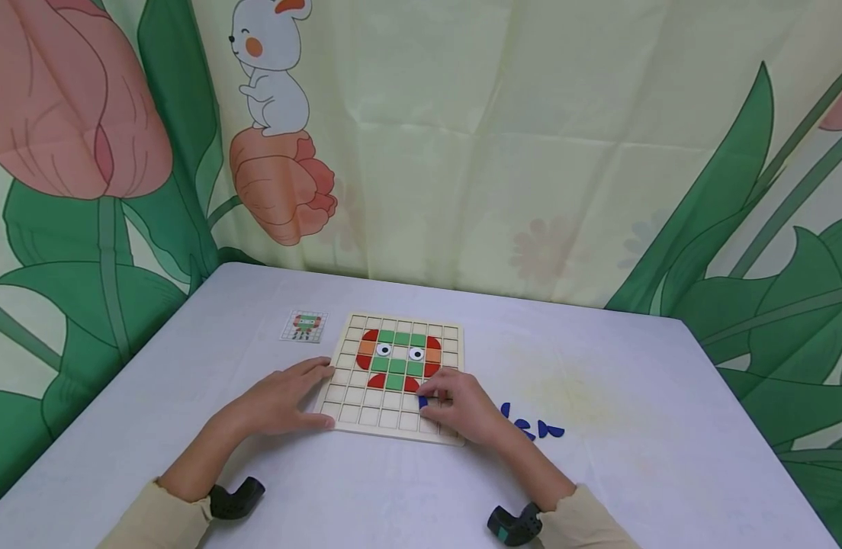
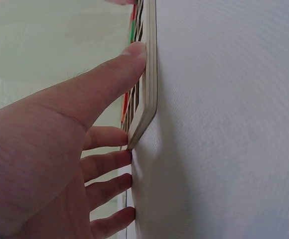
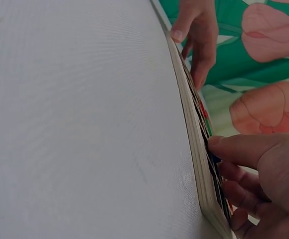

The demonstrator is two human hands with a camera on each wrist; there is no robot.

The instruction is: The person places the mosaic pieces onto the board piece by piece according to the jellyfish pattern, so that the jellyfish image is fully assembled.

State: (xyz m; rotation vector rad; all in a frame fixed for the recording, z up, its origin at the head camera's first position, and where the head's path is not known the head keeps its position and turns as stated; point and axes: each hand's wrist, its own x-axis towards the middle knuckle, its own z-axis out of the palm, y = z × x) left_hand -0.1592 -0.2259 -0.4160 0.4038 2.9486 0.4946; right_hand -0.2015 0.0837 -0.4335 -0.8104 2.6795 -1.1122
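A wooden grid board (image 1: 349,413) lies on the table, with red, green and orange pieces and two eye pieces set in its squares. My left hand (image 1: 284,398) rests at the board's left edge, thumb on the near corner and fingers spread along the side. In the left wrist view the thumb (image 2: 119,69) touches the board's rim. My right hand (image 1: 462,404) pinches a dark blue piece (image 1: 423,402) over the lower right squares. Fingers mostly hide this piece in the right wrist view, where the right hand (image 3: 269,184) is at the board's near edge.
Several loose dark blue pieces (image 1: 551,430) lie right of the board, partly behind the right forearm. A small picture card (image 1: 305,326) with a gridded figure lies beyond the left hand. A white cloth (image 1: 634,396) covers the table, and a printed curtain (image 1: 435,152) hangs behind it.
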